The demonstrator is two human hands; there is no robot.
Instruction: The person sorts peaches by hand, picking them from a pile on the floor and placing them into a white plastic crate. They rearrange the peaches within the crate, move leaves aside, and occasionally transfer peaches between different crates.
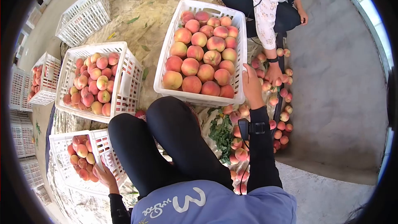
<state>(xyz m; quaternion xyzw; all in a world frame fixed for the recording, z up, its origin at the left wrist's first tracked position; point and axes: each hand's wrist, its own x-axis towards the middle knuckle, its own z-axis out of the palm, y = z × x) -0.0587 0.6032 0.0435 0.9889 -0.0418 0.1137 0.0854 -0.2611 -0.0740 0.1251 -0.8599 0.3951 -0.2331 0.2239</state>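
My right hand [252, 86] grips the right rim of a large white plastic crate [158, 72], its fingertips at the edge. Rows of big red-and-yellow peaches [195, 52] fill this crate in front of my knees. Low on the left, my left hand [107, 177] holds the near right rim of a smaller-looking white crate [60, 151]. Peaches [81, 157] are heaped in that one, close to my fingers. Part of each hand's grip is hidden behind the crate walls.
Another peach-filled white crate [133, 72] stands at left centre, with a white crate [85, 16] behind it. Loose peaches [241, 154] and green leaves [222, 137] lie right of my legs. A co-worker [265, 8] crouches at upper right, one hand [274, 73] among peaches.
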